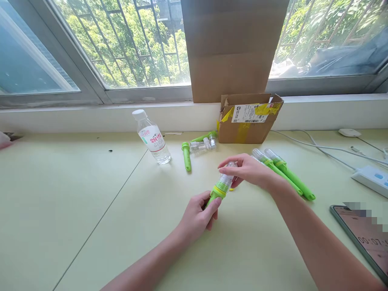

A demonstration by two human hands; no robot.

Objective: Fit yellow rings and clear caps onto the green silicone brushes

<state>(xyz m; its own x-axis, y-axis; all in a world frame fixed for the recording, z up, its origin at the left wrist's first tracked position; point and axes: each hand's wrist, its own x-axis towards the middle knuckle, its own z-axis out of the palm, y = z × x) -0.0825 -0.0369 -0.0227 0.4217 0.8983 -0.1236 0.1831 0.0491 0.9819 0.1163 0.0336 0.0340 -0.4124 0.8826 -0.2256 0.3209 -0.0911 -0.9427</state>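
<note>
- Now, your left hand [202, 214] is curled snugly around a green handle [214, 195], with your thumb lying along it.
- Up at the top end, the fingers of your right hand [244, 169] are bent around the clear cap [226, 178], pinching its side.
- Together, the handle and cap make one stick, held tilted above the middle of the table [242, 246], with the cap end pointing up and away from you.
- Where they meet, you can see a yellow ring [219, 191] around the green part.
- Just under your right hand, a little yellow bit [232, 189] peeks out; you can't tell what it is.
- Past your hands, a loose green handle [187, 157] lies near some clear caps [198, 148].
- Over to the right, two green sticks [292, 177] with clear caps on lie side by side.
- Farther back, a water bottle [154, 141] stands on the left, and a cardboard box [242, 133] sits by the wall.
- Near your right arm lies a phone [353, 236].
</note>
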